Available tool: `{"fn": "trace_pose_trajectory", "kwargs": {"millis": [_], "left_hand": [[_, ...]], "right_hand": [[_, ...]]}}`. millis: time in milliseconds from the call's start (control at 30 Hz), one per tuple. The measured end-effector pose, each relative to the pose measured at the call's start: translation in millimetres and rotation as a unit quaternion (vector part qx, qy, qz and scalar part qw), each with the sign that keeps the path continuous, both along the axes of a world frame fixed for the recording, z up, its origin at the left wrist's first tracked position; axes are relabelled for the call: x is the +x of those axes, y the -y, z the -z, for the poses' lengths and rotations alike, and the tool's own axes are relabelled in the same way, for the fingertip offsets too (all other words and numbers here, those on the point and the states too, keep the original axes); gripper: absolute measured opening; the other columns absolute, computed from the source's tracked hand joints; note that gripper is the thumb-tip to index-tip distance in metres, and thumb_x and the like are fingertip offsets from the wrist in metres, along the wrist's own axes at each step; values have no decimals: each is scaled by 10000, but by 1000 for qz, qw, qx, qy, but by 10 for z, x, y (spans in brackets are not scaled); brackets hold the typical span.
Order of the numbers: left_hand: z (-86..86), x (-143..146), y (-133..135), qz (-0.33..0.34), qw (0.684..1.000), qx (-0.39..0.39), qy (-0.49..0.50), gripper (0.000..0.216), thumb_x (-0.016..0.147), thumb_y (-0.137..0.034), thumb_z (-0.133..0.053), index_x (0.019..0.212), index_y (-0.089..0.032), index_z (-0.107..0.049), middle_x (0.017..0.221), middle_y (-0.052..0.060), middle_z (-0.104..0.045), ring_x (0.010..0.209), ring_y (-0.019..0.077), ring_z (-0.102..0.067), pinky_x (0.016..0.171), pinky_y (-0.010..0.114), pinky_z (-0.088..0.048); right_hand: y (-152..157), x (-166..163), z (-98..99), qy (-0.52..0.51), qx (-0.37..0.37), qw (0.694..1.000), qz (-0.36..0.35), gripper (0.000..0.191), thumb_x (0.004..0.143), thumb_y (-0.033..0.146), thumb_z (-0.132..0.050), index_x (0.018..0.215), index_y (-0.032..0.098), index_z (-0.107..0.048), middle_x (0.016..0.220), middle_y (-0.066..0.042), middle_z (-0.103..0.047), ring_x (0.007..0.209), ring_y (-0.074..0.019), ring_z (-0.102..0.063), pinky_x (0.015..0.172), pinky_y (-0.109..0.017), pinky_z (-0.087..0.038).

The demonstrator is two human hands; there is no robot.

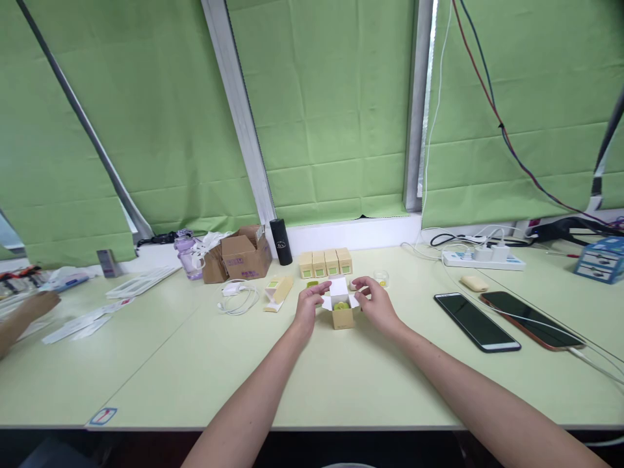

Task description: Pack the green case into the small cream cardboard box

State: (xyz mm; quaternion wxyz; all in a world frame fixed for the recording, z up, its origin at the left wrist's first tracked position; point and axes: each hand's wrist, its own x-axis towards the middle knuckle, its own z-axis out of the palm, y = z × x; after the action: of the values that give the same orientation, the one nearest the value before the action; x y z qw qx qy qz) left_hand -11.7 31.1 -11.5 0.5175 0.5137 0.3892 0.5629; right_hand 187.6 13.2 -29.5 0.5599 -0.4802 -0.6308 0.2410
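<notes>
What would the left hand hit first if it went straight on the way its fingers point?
The left hand points right and slightly forward, so probably the open small box right at its fingertips; whether they touch is unclear.

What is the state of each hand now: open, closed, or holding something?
Left hand: closed on the left flap of the small open carton, green item inside.
Right hand: closed on the right flap of the same carton.
</notes>
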Motion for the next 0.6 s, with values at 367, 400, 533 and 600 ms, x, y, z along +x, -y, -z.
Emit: {"fn": "trace_pose_trajectory", "kwargs": {"millis": [367,400,533,600], "left_hand": [[68,-29,-67,-6,1000,7,-7,555,548,-173,-555,1022,-151,-843,1102,137,-793,1199,313,-619,984,393,-440],[76,-30,-75,-7,1000,6,-10,554,551,-169,-559,1026,-156,-843,1098,133,-792,1199,310,-619,991,396,-439],[77,-22,-67,-8,1000,1,-20,547,574,-156,-587,1059,-173,-838,1096,120,-792,1196,295,-628,1014,395,-443],[60,-16,-43,-3,1000,-1,-14,523,590,-152,-612,1062,-169,-836,1083,123,-794,1182,294,-641,1017,398,-450]], "right_hand": [[-94,28,107,-56,-40,998,-17,353,811,226,-509,1149,228,-612,1120,-69,-635,784,-178,-604,626,-309,-532],[-97,29,110,-56,-41,997,-16,355,808,226,-509,1147,228,-614,1117,-68,-635,779,-176,-601,625,-307,-529],[-111,29,126,-65,-48,997,-13,368,789,221,-516,1141,230,-624,1104,-56,-634,766,-165,-595,626,-292,-516],[-120,30,137,-73,-55,996,-13,388,769,205,-514,1140,233,-625,1105,-52,-632,771,-165,-599,626,-289,-511]]}}
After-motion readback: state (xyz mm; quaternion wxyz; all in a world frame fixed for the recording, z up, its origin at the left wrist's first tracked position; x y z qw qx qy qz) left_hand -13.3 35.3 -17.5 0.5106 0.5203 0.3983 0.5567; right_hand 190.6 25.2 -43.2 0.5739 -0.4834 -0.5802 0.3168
